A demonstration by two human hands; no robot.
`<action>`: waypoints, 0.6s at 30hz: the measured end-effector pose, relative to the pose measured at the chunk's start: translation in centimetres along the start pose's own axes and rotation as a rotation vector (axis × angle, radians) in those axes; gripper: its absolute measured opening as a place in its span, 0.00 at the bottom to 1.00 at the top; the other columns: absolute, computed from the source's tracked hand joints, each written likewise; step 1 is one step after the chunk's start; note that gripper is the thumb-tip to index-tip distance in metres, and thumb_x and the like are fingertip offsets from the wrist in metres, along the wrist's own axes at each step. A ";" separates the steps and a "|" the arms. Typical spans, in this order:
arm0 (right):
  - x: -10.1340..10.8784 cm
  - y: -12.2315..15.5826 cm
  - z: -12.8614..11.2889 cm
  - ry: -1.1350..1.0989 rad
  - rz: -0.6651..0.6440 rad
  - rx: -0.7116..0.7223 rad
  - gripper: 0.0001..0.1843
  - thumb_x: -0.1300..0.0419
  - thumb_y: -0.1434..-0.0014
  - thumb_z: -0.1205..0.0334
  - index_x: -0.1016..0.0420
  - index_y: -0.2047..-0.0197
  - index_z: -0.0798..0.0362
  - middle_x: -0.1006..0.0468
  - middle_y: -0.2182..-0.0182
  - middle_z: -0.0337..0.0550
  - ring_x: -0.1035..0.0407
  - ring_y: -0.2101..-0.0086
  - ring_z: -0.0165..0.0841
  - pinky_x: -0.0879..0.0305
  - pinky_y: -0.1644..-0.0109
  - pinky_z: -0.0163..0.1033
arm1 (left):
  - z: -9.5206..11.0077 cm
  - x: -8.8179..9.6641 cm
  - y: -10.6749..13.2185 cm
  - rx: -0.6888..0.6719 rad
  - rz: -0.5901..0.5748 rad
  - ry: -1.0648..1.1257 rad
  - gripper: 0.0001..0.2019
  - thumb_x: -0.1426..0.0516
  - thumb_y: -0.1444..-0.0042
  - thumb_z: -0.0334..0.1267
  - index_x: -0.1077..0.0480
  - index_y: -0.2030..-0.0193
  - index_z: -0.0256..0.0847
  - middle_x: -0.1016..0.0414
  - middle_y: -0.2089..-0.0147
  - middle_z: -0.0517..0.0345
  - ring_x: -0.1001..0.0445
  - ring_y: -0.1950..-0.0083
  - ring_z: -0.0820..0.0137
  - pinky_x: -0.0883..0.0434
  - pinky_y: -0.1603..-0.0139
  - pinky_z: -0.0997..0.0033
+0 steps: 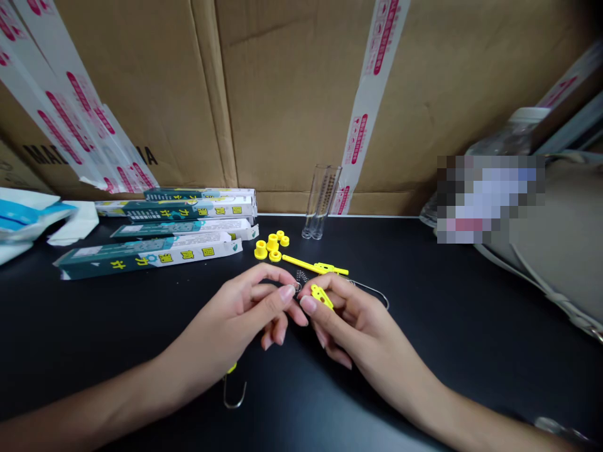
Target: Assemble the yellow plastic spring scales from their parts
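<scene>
Near the middle of the table my left hand [261, 307] pinches the small metal end of a coil spring [301, 275] between thumb and index finger. Close to its fingertips, my right hand [346, 314] is closed on a small yellow plastic piece [322, 296] with holes in it. Just beyond the hands lies a yellow rod [301, 263] with a second flat yellow piece [325, 268] by it. A bent metal wire [377, 294] shows behind my right hand. Below my left wrist rests a metal hook [234, 405] with a yellow end, partly covered by the arm.
Several yellow caps and rings [273, 243] sit beyond the hands. Two clear tubes [316, 201] stand upright against a cardboard box [282, 94]. Several long printed boxes [155, 254] lie at left. A plastic bottle [504, 138] and a beige bag [551, 232] are at right.
</scene>
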State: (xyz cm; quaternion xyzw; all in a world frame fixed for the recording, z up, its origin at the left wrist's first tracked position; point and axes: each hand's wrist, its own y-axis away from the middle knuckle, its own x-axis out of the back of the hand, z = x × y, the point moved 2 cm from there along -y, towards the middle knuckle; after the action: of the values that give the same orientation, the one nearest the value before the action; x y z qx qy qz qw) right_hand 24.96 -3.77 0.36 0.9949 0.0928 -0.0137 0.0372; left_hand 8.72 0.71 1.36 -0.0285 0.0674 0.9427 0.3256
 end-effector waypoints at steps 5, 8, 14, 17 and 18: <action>0.1 0.1 0.3 -0.019 -0.008 -0.036 0.21 0.41 0.37 0.40 0.31 0.62 0.51 0.36 0.77 0.31 0.45 0.78 0.24 0.48 0.79 0.28 | 0.5 -0.4 0.1 0.078 -0.074 0.123 0.10 0.39 0.37 0.41 0.33 0.57 0.37 0.20 0.66 0.57 0.25 0.71 0.76 0.30 0.72 0.79; 0.1 0.1 0.3 -0.034 -0.015 -0.043 0.21 0.40 0.37 0.41 0.31 0.62 0.51 0.37 0.78 0.31 0.45 0.78 0.24 0.49 0.79 0.28 | 0.7 -0.6 0.2 0.130 -0.101 0.165 0.10 0.38 0.37 0.38 0.33 0.55 0.36 0.19 0.65 0.55 0.22 0.69 0.75 0.27 0.70 0.79; 0.1 -0.1 0.1 -0.029 -0.007 -0.036 0.23 0.38 0.40 0.39 0.31 0.65 0.52 0.38 0.78 0.31 0.46 0.79 0.24 0.51 0.79 0.29 | 0.9 -0.5 0.0 0.151 -0.086 0.176 0.12 0.35 0.41 0.38 0.32 0.56 0.36 0.17 0.63 0.51 0.19 0.67 0.70 0.26 0.70 0.76; 0.1 0.0 0.2 -0.023 0.000 -0.026 0.23 0.39 0.40 0.37 0.31 0.64 0.51 0.39 0.78 0.31 0.47 0.79 0.24 0.53 0.79 0.30 | 0.8 -0.5 0.0 0.150 -0.080 0.191 0.13 0.35 0.41 0.38 0.33 0.57 0.36 0.17 0.63 0.51 0.19 0.70 0.71 0.27 0.72 0.77; 0.2 0.0 0.2 -0.011 0.004 -0.018 0.23 0.40 0.39 0.37 0.31 0.64 0.51 0.39 0.78 0.31 0.47 0.79 0.24 0.54 0.79 0.30 | 0.8 -0.5 0.0 0.150 -0.081 0.196 0.13 0.35 0.41 0.38 0.34 0.57 0.36 0.17 0.64 0.51 0.20 0.71 0.72 0.27 0.73 0.78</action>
State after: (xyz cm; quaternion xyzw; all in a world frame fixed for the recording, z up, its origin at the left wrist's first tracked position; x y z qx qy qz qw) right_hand 25.11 -3.76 0.15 0.9946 0.0908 -0.0182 0.0464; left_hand 9.09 0.48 2.18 -0.0989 0.1678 0.9137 0.3566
